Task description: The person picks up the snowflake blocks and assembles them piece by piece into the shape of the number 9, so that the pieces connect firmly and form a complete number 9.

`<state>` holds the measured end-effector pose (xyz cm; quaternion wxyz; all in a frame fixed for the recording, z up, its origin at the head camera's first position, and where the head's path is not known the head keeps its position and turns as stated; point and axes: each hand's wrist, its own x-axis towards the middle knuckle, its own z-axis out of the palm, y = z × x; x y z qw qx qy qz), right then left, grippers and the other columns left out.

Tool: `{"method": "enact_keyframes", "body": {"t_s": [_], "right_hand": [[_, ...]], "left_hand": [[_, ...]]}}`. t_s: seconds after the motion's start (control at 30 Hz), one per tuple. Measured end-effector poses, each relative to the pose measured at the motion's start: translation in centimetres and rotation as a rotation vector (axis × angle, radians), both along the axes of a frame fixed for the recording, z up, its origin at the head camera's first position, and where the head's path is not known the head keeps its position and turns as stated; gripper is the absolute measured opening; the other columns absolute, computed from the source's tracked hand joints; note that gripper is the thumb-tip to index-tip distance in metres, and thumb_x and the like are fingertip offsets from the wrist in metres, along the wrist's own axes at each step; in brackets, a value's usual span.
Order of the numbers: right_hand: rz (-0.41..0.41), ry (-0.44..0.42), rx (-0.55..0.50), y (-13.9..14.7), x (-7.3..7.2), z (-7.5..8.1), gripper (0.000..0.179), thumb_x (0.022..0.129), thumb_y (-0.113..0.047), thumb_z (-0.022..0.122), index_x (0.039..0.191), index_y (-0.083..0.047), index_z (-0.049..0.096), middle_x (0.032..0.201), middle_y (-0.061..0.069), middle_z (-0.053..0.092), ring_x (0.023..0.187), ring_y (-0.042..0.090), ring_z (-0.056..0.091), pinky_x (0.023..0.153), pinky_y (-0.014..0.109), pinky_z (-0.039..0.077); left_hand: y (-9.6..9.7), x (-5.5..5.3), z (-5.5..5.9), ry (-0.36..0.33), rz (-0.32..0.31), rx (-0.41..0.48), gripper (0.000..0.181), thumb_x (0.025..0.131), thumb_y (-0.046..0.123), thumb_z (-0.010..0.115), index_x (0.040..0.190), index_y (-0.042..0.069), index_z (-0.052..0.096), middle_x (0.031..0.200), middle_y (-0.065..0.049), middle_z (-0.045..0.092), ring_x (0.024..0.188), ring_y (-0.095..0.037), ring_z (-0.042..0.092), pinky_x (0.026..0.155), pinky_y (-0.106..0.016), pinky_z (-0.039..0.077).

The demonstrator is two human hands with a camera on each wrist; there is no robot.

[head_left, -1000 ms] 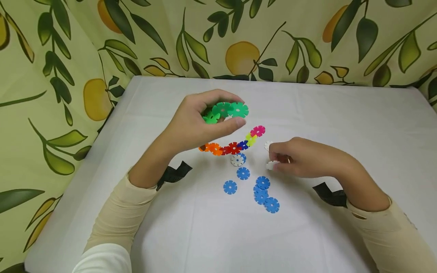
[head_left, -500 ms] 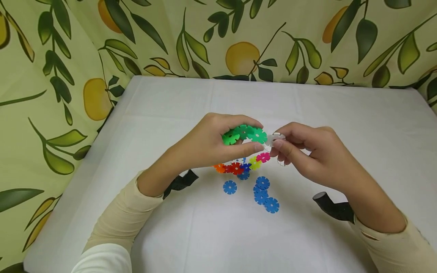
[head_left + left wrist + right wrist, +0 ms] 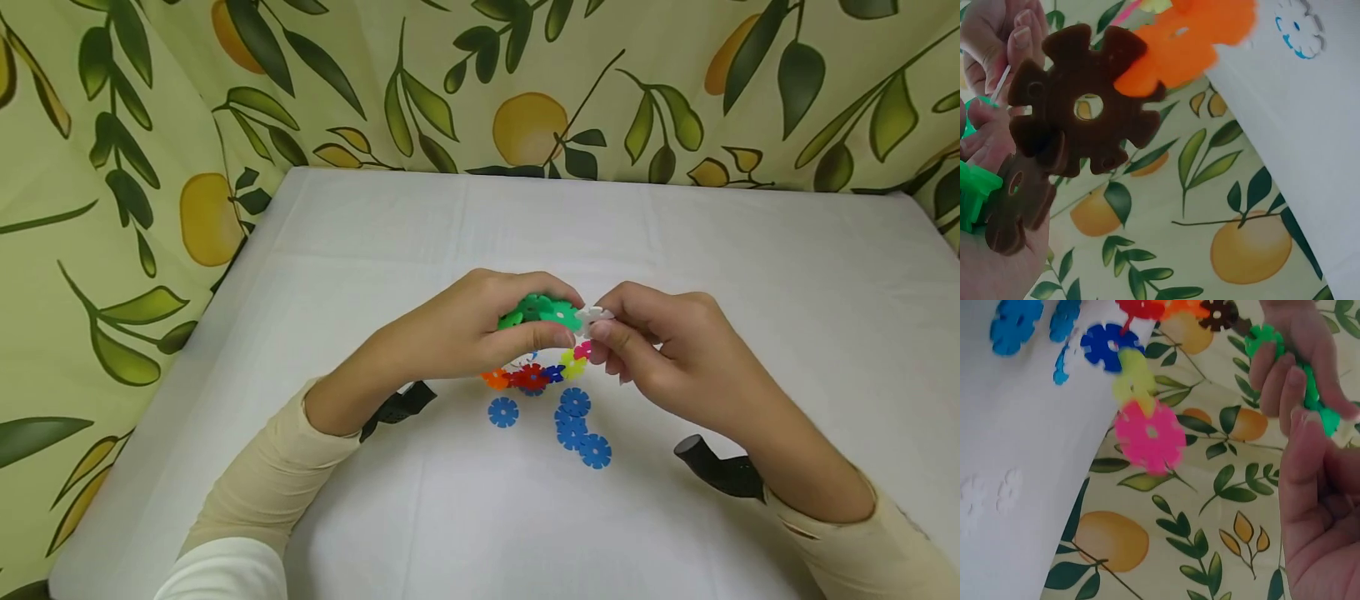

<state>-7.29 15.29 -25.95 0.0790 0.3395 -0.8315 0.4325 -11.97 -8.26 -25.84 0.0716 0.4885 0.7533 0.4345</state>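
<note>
Above the table, my left hand (image 3: pixel 457 329) grips the green discs (image 3: pixel 558 315) of a chain of notched, flower-shaped plastic discs. Brown discs (image 3: pixel 1038 125) follow the green ones in the left wrist view, then orange discs (image 3: pixel 1210 28). Red, a dark blue disc (image 3: pixel 1099 349), yellow and a pink disc (image 3: pixel 1138 447) form the hanging far end. My right hand (image 3: pixel 686 354) pinches a white disc (image 3: pixel 595 314) between thumb and forefinger, at the edge of the last green disc. Whether the two are slotted together cannot be made out.
A loose light blue disc (image 3: pixel 503 412) and a cluster of overlapping blue discs (image 3: pixel 596 451) lie on the white table (image 3: pixel 450 525). White discs (image 3: pixel 1007 490) lie there too. A fruit-patterned cloth (image 3: pixel 337 75) hangs behind and left.
My right hand has lifted a white disc from the table and brought it to the green end of the chain. My left hand has moved right and toward me, the chain with it.
</note>
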Motion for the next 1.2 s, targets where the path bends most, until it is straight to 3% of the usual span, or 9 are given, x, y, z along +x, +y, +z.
{"method": "enact_keyframes", "body": {"t_s": [0.17, 0.37, 0.5, 0.63, 0.87, 1.0, 1.2], "right_hand": [[-0.053, -0.033, -0.007, -0.6, 0.4, -0.1, 0.021, 0.09, 0.013, 0.065, 0.084, -0.007, 0.063, 0.07, -0.008, 0.06, 0.057, 0.008, 0.057, 0.05, 0.022, 0.05], [-0.061, -0.078, -0.032, -0.8, 0.7, -0.1, 0.021, 0.092, 0.01, 0.064, 0.083, -0.009, 0.065, 0.07, -0.007, 0.061, 0.056, 0.01, 0.057, 0.049, 0.023, 0.05], [-0.054, -0.064, -0.028, -0.8, 0.7, -0.1, 0.021, 0.093, 0.009, 0.064, 0.084, -0.009, 0.065, 0.071, -0.007, 0.061, 0.056, 0.009, 0.057, 0.049, 0.022, 0.05], [-0.018, -0.049, -0.026, -0.5, 0.3, -0.1, 0.019, 0.091, 0.009, 0.066, 0.088, -0.009, 0.066, 0.073, -0.008, 0.061, 0.058, 0.009, 0.057, 0.051, 0.022, 0.051], [0.014, -0.056, 0.009, 0.9, -1.3, -0.1, 0.023, 0.09, 0.005, 0.071, 0.108, -0.007, 0.069, 0.088, -0.005, 0.068, 0.071, 0.01, 0.064, 0.061, 0.022, 0.055], [-0.05, -0.13, 0.17, 2.2, -2.8, -0.5, 0.019, 0.091, -0.001, 0.072, 0.109, -0.008, 0.071, 0.092, -0.003, 0.068, 0.077, 0.014, 0.062, 0.063, 0.023, 0.054], [-0.101, -0.384, 0.651, 3.3, -5.2, -2.7, 0.023, 0.088, -0.014, 0.078, 0.11, -0.009, 0.071, 0.095, 0.002, 0.067, 0.086, 0.021, 0.061, 0.067, 0.035, 0.055]], "left_hand": [[0.0, 0.0, -0.2, -0.016, -0.016, 0.025, 0.028, 0.096, 0.011, 0.068, 0.121, -0.002, 0.062, 0.087, 0.0, 0.064, 0.075, -0.008, 0.057, 0.069, -0.025, 0.052], [0.2, -0.1, -0.6, -0.059, -0.058, 0.049, 0.026, 0.097, 0.008, 0.067, 0.12, -0.003, 0.061, 0.083, 0.002, 0.061, 0.078, -0.008, 0.057, 0.071, -0.027, 0.052], [0.3, -0.2, -0.8, -0.092, -0.079, 0.05, 0.026, 0.098, 0.006, 0.065, 0.121, -0.003, 0.06, 0.082, 0.001, 0.059, 0.077, -0.009, 0.056, 0.07, -0.027, 0.052], [0.1, -0.3, -0.6, -0.08, -0.045, 0.015, 0.028, 0.097, 0.011, 0.068, 0.122, 0.0, 0.061, 0.085, 0.002, 0.061, 0.078, -0.009, 0.057, 0.07, -0.027, 0.052], [-0.6, -0.4, 0.3, -0.025, 0.083, -0.042, 0.034, 0.089, 0.02, 0.078, 0.118, 0.005, 0.068, 0.097, 0.003, 0.068, 0.081, -0.009, 0.061, 0.068, -0.026, 0.055], [-0.9, -0.6, 0.4, -0.012, 0.145, -0.058, 0.031, 0.09, 0.017, 0.074, 0.118, 0.005, 0.066, 0.106, 0.0, 0.065, 0.089, -0.011, 0.058, 0.072, -0.027, 0.054], [-0.9, -0.8, 0.3, -0.012, 0.196, -0.057, 0.028, 0.092, 0.019, 0.072, 0.117, 0.008, 0.067, 0.108, 0.002, 0.063, 0.093, -0.012, 0.057, 0.074, -0.028, 0.054]]}}
